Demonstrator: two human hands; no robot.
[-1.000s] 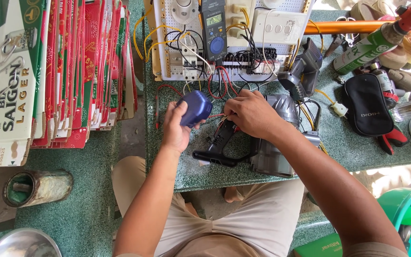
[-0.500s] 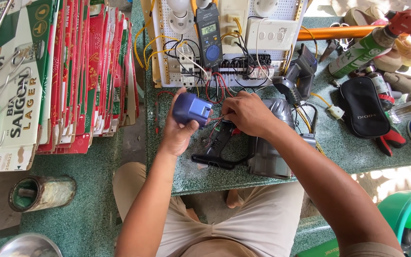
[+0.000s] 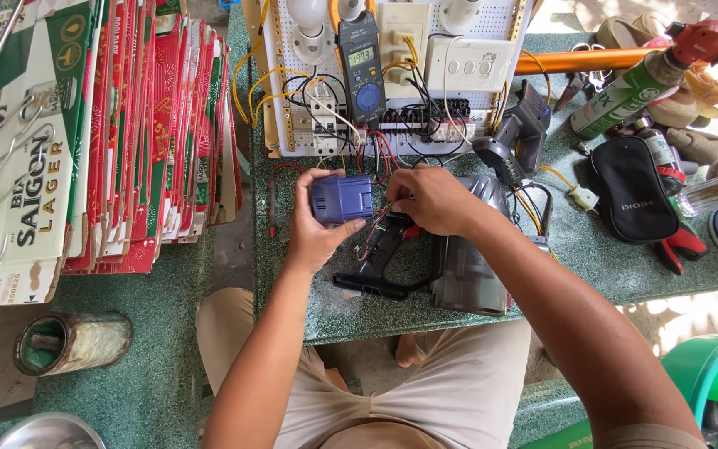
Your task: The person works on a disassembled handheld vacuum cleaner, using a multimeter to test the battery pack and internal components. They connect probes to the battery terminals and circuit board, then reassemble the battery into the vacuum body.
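The left hand (image 3: 313, 229) has turned the blue battery block (image 3: 341, 198) flatter than before — gripping it firmly; right hand (image 3: 430, 199) pinches thin wires (image 3: 374, 226) (above the black handle (image 3: 380, 258)).

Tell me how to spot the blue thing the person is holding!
Find the white wiring board standing at the back of the green speckled table. Just in front of it, the left hand grips a small blue-purple boxy block. It is the only blue box there, with thin red wires at its end.
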